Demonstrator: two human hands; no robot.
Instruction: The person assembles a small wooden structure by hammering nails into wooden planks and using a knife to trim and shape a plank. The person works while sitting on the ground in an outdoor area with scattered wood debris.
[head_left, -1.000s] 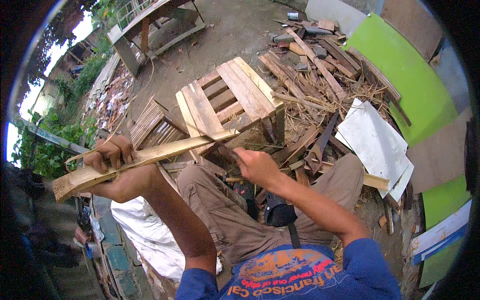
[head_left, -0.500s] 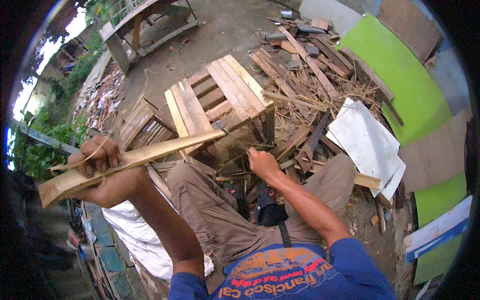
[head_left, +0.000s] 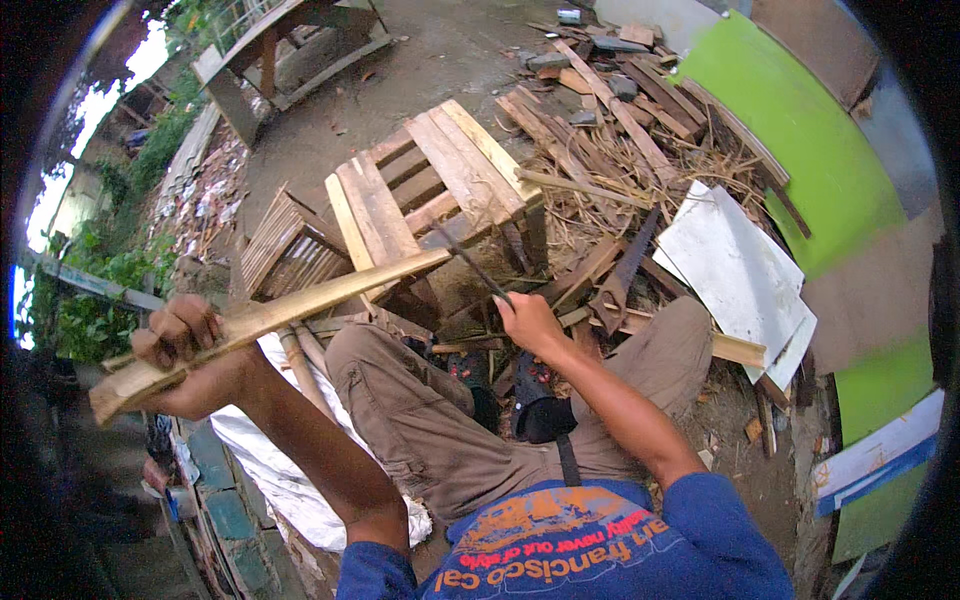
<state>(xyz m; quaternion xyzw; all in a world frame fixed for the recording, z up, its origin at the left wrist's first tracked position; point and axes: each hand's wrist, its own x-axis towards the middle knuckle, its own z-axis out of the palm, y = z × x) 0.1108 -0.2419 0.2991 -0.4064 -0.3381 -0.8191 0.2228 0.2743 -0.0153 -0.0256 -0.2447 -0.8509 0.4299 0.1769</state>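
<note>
My left hand point(head_left: 185, 355) is closed around one end of a long, pale strip of wood point(head_left: 300, 303). The strip slants up to the right, its far end close to a slatted wooden crate point(head_left: 440, 180). My right hand point(head_left: 527, 325), in front of my knees, grips a long dark-bladed knife point(head_left: 470, 258); its handle is mostly hidden in my fist. The blade points up and left, right by the strip's far tip. Whether the two touch, I cannot tell. Left of the crate lies a smaller slatted wooden piece point(head_left: 295, 245).
A handsaw point(head_left: 615, 290) leans among scrap wood by my right knee. Beyond it is a heap of planks and shavings point(head_left: 620, 130). White sheets point(head_left: 735, 275) and green panels point(head_left: 800, 130) stand on the right. White sacking point(head_left: 270, 450) lies left; a wooden bench point(head_left: 280, 40) stands far off.
The knife blade, thin and edge-on before, now shows broader and darker beside the strip's tip. My left hand and the strip's near end have shifted slightly right and down.
</note>
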